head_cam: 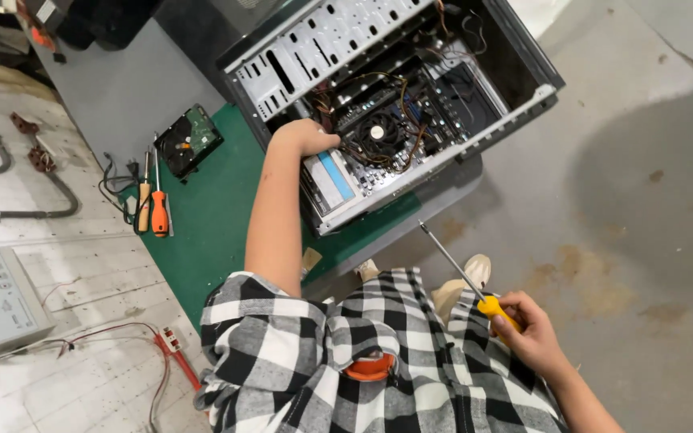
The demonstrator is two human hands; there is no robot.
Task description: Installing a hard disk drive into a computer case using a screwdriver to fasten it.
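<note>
Inside open computer case (pixel 475 88), left hand (pixel 305 136), screwdriver (pixel 465 281) in right hand (pixel 529 333)

The person wears a black-and-white checked short-sleeved shirt (pixel 378 361) and pale shoes (pixel 463 281).

Both hands (pixel 305 136) (pixel 527 333) closed, arms apart

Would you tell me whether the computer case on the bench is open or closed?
Open: the computer case has no side panel, exposing the cooler fan and wiring.
</note>
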